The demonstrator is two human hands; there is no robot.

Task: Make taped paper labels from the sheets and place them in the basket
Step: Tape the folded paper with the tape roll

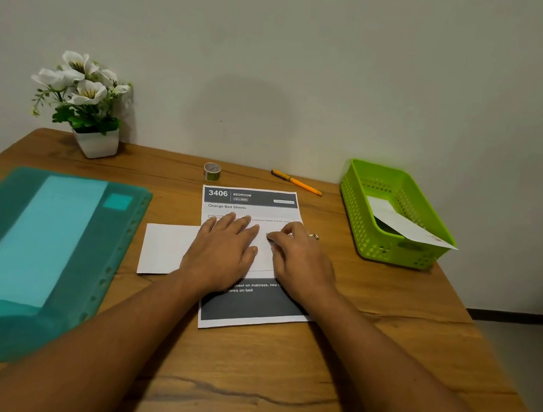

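Reach favours your left hand [223, 248]: the tape roll [212, 171] sits just beyond the printed sheet [249, 209], on that side. That hand lies flat, pinning the white paper [164, 247] crosswise on the sheet. Your right hand [300, 261] curls onto the paper, pinching or pressing, unclear.

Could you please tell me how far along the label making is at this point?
One white paper label already lies in the green plastic basket, overhanging its rim. In hand: the left hand presses a blank white paper piece flat on the printed sheet while the right hand pinches at its edge. The tape roll stands untouched at the back, so taping this piece and putting it in the basket remain.
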